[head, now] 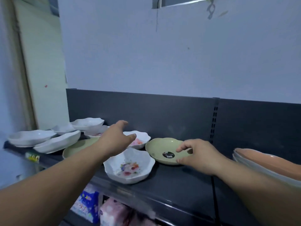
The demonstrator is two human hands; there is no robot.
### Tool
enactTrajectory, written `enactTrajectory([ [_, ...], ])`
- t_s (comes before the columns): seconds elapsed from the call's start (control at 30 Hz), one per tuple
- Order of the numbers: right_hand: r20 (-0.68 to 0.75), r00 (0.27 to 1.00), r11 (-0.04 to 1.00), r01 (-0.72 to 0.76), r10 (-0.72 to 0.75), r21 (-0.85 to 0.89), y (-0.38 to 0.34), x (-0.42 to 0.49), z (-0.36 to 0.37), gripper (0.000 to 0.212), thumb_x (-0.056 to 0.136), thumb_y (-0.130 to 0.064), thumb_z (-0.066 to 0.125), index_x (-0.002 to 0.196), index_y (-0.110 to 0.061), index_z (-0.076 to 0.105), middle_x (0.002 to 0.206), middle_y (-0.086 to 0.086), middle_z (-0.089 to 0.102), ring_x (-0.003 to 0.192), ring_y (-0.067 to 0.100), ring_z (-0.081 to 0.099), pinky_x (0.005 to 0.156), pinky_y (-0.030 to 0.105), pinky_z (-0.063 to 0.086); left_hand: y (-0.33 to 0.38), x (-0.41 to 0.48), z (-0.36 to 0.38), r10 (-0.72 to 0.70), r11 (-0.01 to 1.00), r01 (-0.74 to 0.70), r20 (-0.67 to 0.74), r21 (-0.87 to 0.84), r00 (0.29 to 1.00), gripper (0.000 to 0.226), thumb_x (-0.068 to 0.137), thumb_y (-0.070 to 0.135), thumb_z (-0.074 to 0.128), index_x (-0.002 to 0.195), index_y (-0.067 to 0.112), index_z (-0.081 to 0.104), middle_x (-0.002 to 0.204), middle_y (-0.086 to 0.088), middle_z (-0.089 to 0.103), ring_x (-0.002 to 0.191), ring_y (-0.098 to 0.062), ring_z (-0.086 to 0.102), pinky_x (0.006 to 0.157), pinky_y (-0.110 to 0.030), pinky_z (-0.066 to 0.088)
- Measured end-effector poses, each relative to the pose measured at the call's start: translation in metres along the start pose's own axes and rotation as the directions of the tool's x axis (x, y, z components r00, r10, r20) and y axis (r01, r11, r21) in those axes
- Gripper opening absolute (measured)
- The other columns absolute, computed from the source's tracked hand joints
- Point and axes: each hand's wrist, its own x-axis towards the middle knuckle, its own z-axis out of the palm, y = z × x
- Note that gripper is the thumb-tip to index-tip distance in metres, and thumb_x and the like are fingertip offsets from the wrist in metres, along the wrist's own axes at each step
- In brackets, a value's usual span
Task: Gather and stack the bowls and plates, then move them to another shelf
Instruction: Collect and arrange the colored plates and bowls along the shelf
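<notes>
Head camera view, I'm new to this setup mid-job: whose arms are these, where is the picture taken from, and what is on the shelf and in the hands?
No machine here: a person works bare-handed, and the one camera sits on their head, looking forward and down. The left hand reaches, fingers open, toward the rear flowered bowl and holds nothing. The right hand curls thumb and fingers round the near rim of the green plate with a black sticker. On the dark shelf also stand a nearer flowered bowl, a second green plate partly behind the left arm, plain white bowls at far left, and stacked peach plates at right.
</notes>
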Motion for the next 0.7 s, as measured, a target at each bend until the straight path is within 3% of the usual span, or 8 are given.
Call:
enactTrajectory([
  [0.1, 0.045, 0.999, 1.000, 0.007, -0.006, -0.018, -0.012, 0.015, 0.023, 0.028, 0.080, -0.035, 0.076, 0.107, -0.033, 0.069, 0.093, -0.022, 0.049, 0.089, 0.004, 0.050, 0.064, 0.007, 0.038, -0.026, 0.006, -0.013, -0.022, 0.999, 0.022, -0.006, 0.032, 1.000, 0.058, 0.087, 0.036, 0.063, 0.139, 0.020, 0.044, 0.138, -0.001, 0.052, 0.123, -0.018, 0.051, 0.090, -0.025, 0.037],
  [0.17, 0.075, 0.997, 1.000, -0.026, 0.027, -0.016, -0.015, 0.023, 0.039, 0.032, 0.079, -0.035, 0.076, 0.110, -0.033, 0.068, 0.099, -0.026, 0.056, 0.096, 0.004, 0.053, 0.074, 0.013, 0.043, -0.040, 0.007, -0.017, -0.032, 0.998, 0.031, 0.017, 0.056, 0.999, 0.056, 0.088, 0.034, 0.063, 0.139, 0.019, 0.044, 0.139, 0.000, 0.052, 0.123, -0.018, 0.051, 0.091, -0.026, 0.038],
  [0.23, 0.095, 0.993, 0.997, -0.065, 0.068, -0.037, -0.015, 0.032, 0.051, 0.034, 0.077, -0.035, 0.076, 0.110, -0.033, 0.067, 0.120, -0.020, 0.062, 0.109, 0.008, 0.056, 0.091, 0.024, 0.047, -0.052, 0.009, -0.018, -0.040, 0.996, 0.037, 0.037, 0.079, 0.998, 0.056, 0.088, 0.035, 0.063, 0.139, 0.020, 0.044, 0.138, 0.001, 0.052, 0.123, -0.018, 0.051, 0.095, -0.028, 0.040],
  [0.3, 0.094, 0.991, 0.993, -0.092, 0.098, -0.069, -0.015, 0.039, 0.058, 0.034, 0.077, -0.034, 0.075, 0.110, -0.033, 0.067, 0.125, -0.015, 0.061, 0.112, 0.011, 0.056, 0.095, 0.028, 0.047, -0.060, 0.012, -0.017, -0.041, 0.995, 0.035, 0.059, 0.099, 0.997, 0.055, 0.088, 0.036, 0.061, 0.138, 0.021, 0.044, 0.137, 0.002, 0.053, 0.122, -0.018, 0.052, 0.091, -0.025, 0.040],
  [0.43, 0.081, 0.984, 0.978, -0.146, 0.160, -0.152, -0.016, 0.047, 0.067, 0.025, 0.081, -0.032, 0.071, 0.106, -0.036, 0.068, 0.113, -0.012, 0.056, 0.105, 0.014, 0.056, 0.089, 0.028, 0.051, -0.070, 0.018, -0.011, -0.039, 0.994, 0.027, 0.107, 0.108, 0.994, 0.053, 0.089, 0.037, 0.060, 0.137, 0.023, 0.045, 0.137, 0.003, 0.053, 0.120, -0.017, 0.053, 0.084, -0.022, 0.038],
  [0.53, 0.022, 0.984, 0.972, -0.172, 0.178, -0.161, -0.014, 0.050, 0.073, 0.017, 0.084, -0.020, 0.062, 0.087, -0.036, 0.068, 0.097, -0.020, 0.053, 0.090, 0.012, 0.060, 0.077, 0.026, 0.053, -0.069, 0.022, -0.005, -0.027, 0.996, 0.015, 0.133, 0.093, 0.991, 0.053, 0.088, 0.037, 0.061, 0.137, 0.024, 0.045, 0.133, 0.003, 0.056, 0.116, -0.015, 0.054, 0.083, -0.022, 0.037],
  [0.63, 0.016, 0.980, 0.967, -0.194, 0.199, -0.167, -0.012, 0.051, 0.074, 0.020, 0.084, -0.014, 0.060, 0.074, -0.031, 0.063, 0.093, -0.015, 0.064, 0.090, 0.016, 0.065, 0.075, 0.027, 0.052, -0.062, 0.027, 0.002, 0.011, 0.997, -0.022, 0.161, 0.072, 0.987, 0.053, 0.088, 0.038, 0.061, 0.137, 0.024, 0.045, 0.127, 0.002, 0.059, 0.105, -0.013, 0.054, 0.081, -0.022, 0.037],
  [0.7, 0.006, 0.977, 0.964, -0.211, 0.215, -0.159, -0.013, 0.050, 0.074, 0.023, 0.085, -0.013, 0.060, 0.068, -0.029, 0.061, 0.096, -0.005, 0.071, 0.091, 0.020, 0.067, 0.073, 0.028, 0.052, -0.055, 0.030, 0.008, 0.037, 0.997, -0.047, 0.180, 0.055, 0.983, 0.052, 0.089, 0.037, 0.061, 0.137, 0.025, 0.045, 0.133, 0.002, 0.054, 0.111, -0.014, 0.054, 0.084, -0.021, 0.037],
])
